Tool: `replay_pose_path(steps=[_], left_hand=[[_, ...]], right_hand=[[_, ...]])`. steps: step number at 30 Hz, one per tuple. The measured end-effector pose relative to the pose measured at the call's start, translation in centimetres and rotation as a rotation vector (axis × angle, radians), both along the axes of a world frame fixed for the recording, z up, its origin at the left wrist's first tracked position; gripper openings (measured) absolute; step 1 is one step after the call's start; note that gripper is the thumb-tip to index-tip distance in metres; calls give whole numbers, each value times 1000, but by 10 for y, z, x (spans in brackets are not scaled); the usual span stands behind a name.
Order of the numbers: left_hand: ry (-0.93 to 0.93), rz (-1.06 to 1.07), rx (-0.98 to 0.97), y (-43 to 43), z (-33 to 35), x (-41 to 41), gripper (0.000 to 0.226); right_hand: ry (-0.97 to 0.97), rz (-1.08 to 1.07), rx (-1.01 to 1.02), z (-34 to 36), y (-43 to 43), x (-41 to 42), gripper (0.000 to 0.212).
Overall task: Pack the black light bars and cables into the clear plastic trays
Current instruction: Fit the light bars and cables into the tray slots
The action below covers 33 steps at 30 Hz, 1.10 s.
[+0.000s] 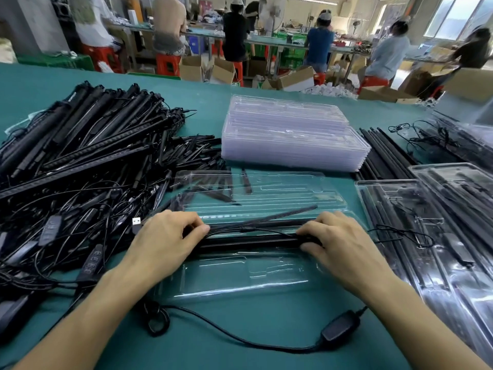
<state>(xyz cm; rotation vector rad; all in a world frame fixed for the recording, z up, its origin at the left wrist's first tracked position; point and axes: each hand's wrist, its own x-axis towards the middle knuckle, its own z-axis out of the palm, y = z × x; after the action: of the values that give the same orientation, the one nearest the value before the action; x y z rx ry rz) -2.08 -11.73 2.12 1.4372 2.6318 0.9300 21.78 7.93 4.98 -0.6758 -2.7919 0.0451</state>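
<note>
No text, label, brand or number is showing legibly anywhere. The inline controller (340, 329) on the surface is showing a plain black face, and the cardboard boxes (190, 69) behind are appearing too blurred to read.

Teal table (266, 319) fills foreground. Beyond it, workers (320, 46) stand in row, backs turned, blurred. Red stools (168, 64), open cardboard boxes (190, 69), green crates (290, 53) crowd floor. Bright window (458, 14) far right.
</note>
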Motion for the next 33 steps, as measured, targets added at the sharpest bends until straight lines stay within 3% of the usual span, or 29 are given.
replay_pose_path(steps=[4,10,15,21,24,27,29,33], left_hand=[[24,-148,80,3,0,4,35],[-43,-304,-32,12,-7,10,64],[-55,-317,-21,12,-7,7,62],[-110,-286,-38,14,-7,6,43],[-88,-257,-52,14,-6,7,39],[-96,-245,-85,14,-5,7,40],[-108,-242,-94,14,-4,6,37],[-86,-250,-98,14,-3,7,30]], right_hand=[[-83,27,-110,3,-1,0,32],[-74,-38,-80,5,-10,-18,34],[-147,47,-208,16,-13,-50,24],[-279,138,46,14,-16,-67,10],[-215,120,119,17,-18,-65,10],[-127,167,-41,35,-18,-59,14],[-175,134,-125,53,-9,-51,29],[-293,-135,28,75,31,-25,12]])
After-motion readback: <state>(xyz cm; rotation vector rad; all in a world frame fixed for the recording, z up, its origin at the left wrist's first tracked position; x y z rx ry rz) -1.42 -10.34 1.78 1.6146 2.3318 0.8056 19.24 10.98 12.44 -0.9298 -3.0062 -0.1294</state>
